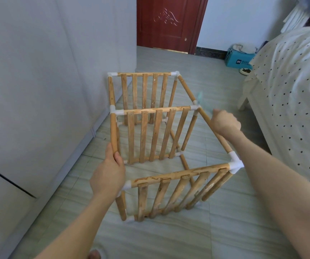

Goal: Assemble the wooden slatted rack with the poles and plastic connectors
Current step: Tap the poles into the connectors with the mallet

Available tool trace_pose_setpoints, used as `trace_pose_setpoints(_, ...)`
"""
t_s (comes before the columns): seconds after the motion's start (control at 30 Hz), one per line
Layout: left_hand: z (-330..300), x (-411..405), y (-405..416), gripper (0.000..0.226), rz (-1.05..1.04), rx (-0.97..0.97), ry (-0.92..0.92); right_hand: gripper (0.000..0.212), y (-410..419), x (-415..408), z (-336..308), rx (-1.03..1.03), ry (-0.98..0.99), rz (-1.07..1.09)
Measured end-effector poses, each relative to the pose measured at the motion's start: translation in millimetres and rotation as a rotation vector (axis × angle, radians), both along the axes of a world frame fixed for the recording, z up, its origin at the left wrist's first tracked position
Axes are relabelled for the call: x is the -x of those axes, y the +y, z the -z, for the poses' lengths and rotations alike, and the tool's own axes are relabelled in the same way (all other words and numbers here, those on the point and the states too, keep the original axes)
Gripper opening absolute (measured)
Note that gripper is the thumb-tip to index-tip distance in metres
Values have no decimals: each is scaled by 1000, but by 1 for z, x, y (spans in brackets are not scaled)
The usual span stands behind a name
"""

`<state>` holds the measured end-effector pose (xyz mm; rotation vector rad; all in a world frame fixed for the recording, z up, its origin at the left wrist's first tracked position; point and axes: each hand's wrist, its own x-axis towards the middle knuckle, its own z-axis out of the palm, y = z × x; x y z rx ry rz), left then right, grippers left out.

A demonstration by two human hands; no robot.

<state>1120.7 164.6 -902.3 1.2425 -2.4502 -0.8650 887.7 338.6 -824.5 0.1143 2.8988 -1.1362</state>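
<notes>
The left hand (109,172) curls its fingers (118,159) around the free near end of the left top pole (113,131), thumb on the outer side. The right hand (225,122) is closed into a fist around the right top pole (220,138), and it looks blurred. The wooden slatted rack (156,135) stands on the tiled floor (215,230), with three slatted panels upright between white plastic connectors (234,164). On the left it stands close to a white wall (38,90), on the right a bed (290,90) with a dotted cover is near. The near left connector (127,185) lies just below the left hand, apart from the pole end.
</notes>
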Motion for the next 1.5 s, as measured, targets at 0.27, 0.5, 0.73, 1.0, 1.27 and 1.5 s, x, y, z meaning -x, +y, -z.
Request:
trace_pose_setpoints(0.27,2,6,-13,37,30,-27,58,48,51,-43,-6,58,49,-55)
trace_pose_setpoints(0.5,5,13,-23,47,137,-233,171,37,127,-127,1,108,462,130)
trace_pose_setpoints(0.73,3,6,-27,47,201,-419,196,41,134,-170,43,-58,201,110)
trace_pose_setpoints(1.0,-3,-1,-25,48,174,-565,164,42,136,-175,47,128,195,229)
trace_pose_setpoints(1.27,-7,-5,-20,48,185,-679,162,44,130,-177,49,75,237,232)
trace_pose_setpoints(1.5,-9,-11,-31,52,236,-756,154,54,105,-196,75,16,-126,149)
